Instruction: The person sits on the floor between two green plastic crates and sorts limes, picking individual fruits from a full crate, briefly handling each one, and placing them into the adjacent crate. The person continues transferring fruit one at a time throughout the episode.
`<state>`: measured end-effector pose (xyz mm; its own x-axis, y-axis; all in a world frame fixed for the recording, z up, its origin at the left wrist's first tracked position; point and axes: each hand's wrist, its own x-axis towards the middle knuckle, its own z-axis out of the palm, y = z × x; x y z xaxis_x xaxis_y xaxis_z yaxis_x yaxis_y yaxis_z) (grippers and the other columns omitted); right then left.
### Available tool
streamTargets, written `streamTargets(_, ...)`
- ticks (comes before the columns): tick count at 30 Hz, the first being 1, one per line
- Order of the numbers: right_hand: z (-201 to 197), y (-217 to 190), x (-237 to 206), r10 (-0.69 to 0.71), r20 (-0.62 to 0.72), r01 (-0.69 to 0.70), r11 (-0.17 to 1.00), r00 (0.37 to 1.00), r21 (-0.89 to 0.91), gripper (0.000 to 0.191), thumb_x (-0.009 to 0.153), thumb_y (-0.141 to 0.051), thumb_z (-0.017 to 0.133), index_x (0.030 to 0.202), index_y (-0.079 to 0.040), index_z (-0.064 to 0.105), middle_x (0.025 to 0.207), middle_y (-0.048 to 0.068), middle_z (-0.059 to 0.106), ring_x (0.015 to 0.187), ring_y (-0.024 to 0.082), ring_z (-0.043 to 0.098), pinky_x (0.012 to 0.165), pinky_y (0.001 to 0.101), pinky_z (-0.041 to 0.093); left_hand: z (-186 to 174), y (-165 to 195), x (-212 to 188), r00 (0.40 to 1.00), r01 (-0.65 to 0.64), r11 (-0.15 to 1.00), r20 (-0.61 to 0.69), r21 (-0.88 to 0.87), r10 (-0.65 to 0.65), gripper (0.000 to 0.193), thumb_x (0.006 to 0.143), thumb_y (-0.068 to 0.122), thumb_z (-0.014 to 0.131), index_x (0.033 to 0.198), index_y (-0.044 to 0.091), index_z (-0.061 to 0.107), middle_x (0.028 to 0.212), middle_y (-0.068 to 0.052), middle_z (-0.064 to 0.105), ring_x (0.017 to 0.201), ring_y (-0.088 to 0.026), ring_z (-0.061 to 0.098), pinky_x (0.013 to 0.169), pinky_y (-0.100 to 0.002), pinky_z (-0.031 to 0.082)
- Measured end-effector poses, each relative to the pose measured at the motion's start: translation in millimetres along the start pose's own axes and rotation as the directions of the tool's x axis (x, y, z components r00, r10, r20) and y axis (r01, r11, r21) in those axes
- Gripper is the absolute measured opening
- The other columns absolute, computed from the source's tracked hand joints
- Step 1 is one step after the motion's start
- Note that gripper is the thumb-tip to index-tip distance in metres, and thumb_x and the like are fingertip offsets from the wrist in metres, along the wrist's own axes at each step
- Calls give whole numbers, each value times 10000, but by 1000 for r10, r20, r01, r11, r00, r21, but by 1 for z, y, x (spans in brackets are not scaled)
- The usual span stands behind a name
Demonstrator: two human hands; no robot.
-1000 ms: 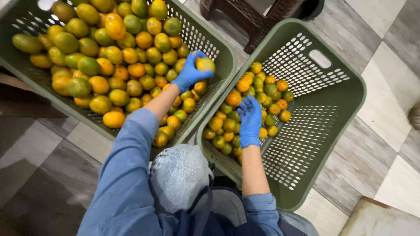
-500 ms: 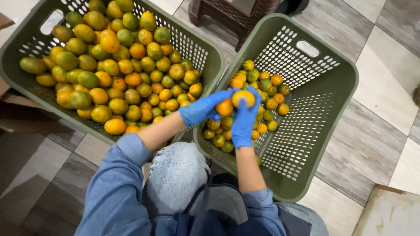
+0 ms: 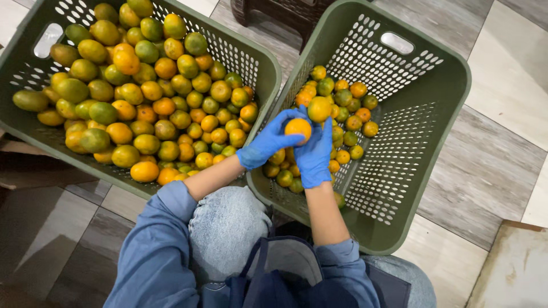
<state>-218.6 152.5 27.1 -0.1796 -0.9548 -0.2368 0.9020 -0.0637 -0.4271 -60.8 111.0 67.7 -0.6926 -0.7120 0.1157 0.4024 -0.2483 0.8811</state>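
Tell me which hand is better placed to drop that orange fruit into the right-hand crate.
Right, probably. The right hand cups the orange fruit from directly above the right-hand crate and its pile of small fruit, while the left hand reaches across the crate's rim from the fuller left crate.

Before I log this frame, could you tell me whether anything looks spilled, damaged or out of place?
Nothing stands out: the fruit sits inside both green crates, and both gloved hands, left hand and right hand, hold one orange fruit.

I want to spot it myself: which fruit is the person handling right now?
Find the right-hand green crate, the emptier one. Over its pile, two blue-gloved hands meet: left hand, right hand. The orange fruit between them is the only one lifted and gripped.
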Motion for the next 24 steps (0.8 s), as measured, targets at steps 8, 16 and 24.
streamTargets(8,-58,-2,18,50,105,-63,990,993,123,617,1022,-446,399,1478,-34,453,1507,162,534,1387,341,529,1211,498,391,22,32,6,904,-425,356,409,832,125,674,982,345,650,1571,123,409,1643,-188,369,1552,-425,222,1243,-540,144)
streamTargets(16,-81,-16,36,55,-183,14,936,982,353,654,1049,-379,412,1556,33,376,1533,242,496,1394,451,503,1114,561,511,-56,33,9,875,-68,171,-24,983,484,650,994,355,657,1576,161,442,1683,-139,342,1593,-367,288,1345,-511,217)
streamTargets(24,-78,-28,35,28,-215,-36,999,976,-37,493,1035,-420,475,1339,-42,568,1318,177,636,1069,274,637,891,405,561,-220,40,13,607,592,106,-529,799,593,952,662,303,888,1450,51,418,1392,-247,428,1228,-458,460,1068,-497,400)
